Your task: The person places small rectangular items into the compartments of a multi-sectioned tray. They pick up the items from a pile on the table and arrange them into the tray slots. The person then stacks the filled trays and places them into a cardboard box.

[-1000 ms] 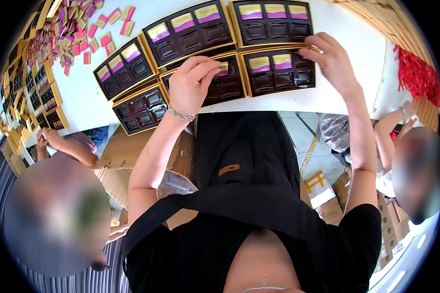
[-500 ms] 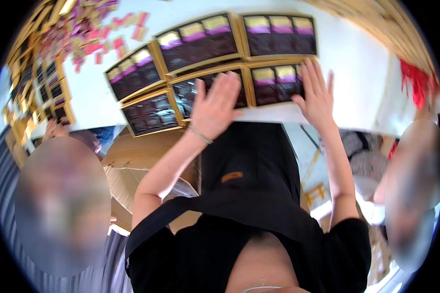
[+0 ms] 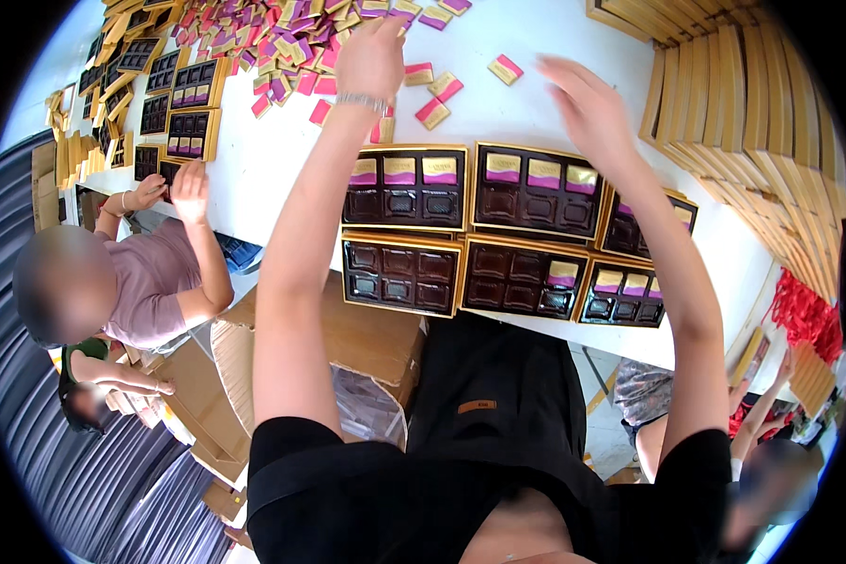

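Several gold-rimmed trays with dark compartments lie in two rows at the near table edge, among them the back left tray (image 3: 404, 188), the back middle tray (image 3: 536, 193) and the front left tray (image 3: 399, 273). Some compartments hold pink, purple and gold wrapped pieces. My left hand (image 3: 371, 56), with a bracelet at the wrist, reaches past the trays over a pile of wrapped pieces (image 3: 282, 38); its fingers are hidden. My right hand (image 3: 583, 103) hovers above the white table with fingers apart, holding nothing, close to a loose wrapped piece (image 3: 506, 68).
Flat gold box parts (image 3: 752, 122) are stacked at the right. A seated person (image 3: 150, 273) on the left has hands on more trays (image 3: 188, 132). Cardboard boxes (image 3: 367, 338) stand under the table. Red tassels (image 3: 804, 315) lie at the right edge, with another person (image 3: 771, 470) below them.
Both my hands have left the front trays and stretched forward toward the pile of wrapped pieces. The camera view has tilted, showing more of the far table.
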Demonstrator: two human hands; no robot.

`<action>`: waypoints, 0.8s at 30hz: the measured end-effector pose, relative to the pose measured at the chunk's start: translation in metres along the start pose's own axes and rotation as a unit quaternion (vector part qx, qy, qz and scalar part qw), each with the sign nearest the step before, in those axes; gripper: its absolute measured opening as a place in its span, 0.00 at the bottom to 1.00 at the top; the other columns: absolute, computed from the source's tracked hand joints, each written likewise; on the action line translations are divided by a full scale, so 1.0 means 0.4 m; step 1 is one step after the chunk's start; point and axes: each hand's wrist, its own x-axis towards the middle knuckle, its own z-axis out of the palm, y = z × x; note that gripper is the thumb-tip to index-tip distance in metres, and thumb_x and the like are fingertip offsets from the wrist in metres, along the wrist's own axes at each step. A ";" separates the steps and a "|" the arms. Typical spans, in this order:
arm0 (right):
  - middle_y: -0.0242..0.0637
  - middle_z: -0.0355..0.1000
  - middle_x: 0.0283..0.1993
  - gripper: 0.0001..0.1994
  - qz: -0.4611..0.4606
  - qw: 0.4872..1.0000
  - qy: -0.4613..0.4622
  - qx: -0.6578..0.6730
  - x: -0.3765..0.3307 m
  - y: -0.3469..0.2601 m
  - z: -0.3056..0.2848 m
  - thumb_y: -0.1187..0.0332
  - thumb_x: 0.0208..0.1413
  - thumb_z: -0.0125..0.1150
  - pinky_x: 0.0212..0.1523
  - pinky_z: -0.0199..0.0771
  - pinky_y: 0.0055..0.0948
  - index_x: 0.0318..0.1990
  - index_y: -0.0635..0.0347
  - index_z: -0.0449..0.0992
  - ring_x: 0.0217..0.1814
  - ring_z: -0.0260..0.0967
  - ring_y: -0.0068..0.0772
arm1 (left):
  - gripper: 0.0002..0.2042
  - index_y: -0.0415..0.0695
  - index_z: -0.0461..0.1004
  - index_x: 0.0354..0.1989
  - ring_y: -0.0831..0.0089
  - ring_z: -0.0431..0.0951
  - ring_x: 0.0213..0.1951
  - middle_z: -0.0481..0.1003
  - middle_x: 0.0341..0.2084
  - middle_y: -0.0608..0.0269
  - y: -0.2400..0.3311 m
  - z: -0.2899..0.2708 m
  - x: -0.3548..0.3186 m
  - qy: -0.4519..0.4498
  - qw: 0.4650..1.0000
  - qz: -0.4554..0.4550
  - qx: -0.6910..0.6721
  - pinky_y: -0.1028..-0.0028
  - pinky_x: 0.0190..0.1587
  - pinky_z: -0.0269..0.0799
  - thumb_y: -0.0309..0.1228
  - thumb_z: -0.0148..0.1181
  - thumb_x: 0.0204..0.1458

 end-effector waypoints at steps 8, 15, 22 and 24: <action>0.45 0.76 0.39 0.12 -0.078 0.990 0.084 -0.082 0.219 0.214 0.386 0.74 0.57 0.56 0.45 0.74 0.39 0.48 0.66 0.73 0.42 0.74 0.44 | 0.12 0.48 0.77 0.45 0.62 0.76 0.47 0.79 0.43 0.66 -0.046 0.141 0.033 -0.030 0.955 0.250 0.158 0.64 0.50 0.70 0.31 0.61 0.51; 0.48 0.75 0.31 0.08 0.081 0.996 -0.016 0.033 0.174 0.121 0.286 0.76 0.54 0.56 0.38 0.74 0.39 0.43 0.61 0.73 0.35 0.75 0.47 | 0.17 0.47 0.76 0.47 0.62 0.77 0.40 0.78 0.36 0.64 -0.101 0.108 -0.031 -0.005 0.988 0.154 -0.028 0.64 0.43 0.74 0.34 0.66 0.48; 0.47 0.75 0.27 0.06 0.106 0.992 0.006 0.066 0.186 0.206 0.321 0.78 0.55 0.54 0.28 0.72 0.34 0.39 0.62 0.76 0.27 0.75 0.43 | 0.15 0.46 0.79 0.42 0.63 0.78 0.38 0.77 0.36 0.64 -0.010 -0.203 -0.249 0.003 0.982 0.134 -0.132 0.66 0.39 0.74 0.33 0.69 0.45; 0.47 0.76 0.27 0.07 0.278 0.935 -0.044 0.216 0.218 0.105 0.236 0.77 0.55 0.54 0.29 0.74 0.34 0.39 0.65 0.76 0.26 0.75 0.45 | 0.18 0.46 0.79 0.43 0.63 0.77 0.37 0.77 0.36 0.64 0.018 -0.258 -0.344 -0.064 0.975 0.156 -0.148 0.67 0.39 0.74 0.29 0.71 0.41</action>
